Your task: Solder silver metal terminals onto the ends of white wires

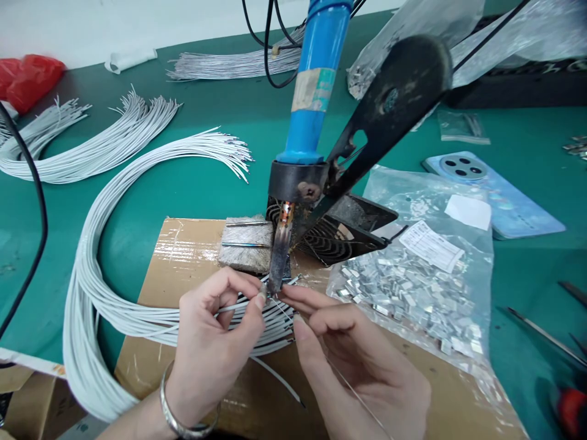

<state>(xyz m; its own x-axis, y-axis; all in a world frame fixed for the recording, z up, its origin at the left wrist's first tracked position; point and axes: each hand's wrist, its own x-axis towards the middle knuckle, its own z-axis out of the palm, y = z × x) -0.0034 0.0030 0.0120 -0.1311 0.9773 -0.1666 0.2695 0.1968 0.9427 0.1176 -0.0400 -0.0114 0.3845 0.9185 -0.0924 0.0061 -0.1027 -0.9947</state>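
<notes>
My left hand [215, 348] pinches the end of a white insulated wire [238, 307] from a large curved bundle of white wires [87, 299]. My right hand [353, 360] holds a thin metal wire [358, 397] between finger and thumb. Both sets of fingertips meet just below the flat blade tip of a blue-handled soldering iron [316, 79]. The tip [277, 260] is right at the wire ends, though contact is hard to tell. A grey fibrous block [245, 244] with several thin rods on top lies behind the tip.
The iron sits in a black coiled stand [330, 229] on a taped cardboard sheet [183, 263]. To the right lie a plastic bag of metal clips [403, 299] and a phone in a blue case [490, 192]. More white wire bundles [92, 137] lie on the green mat behind.
</notes>
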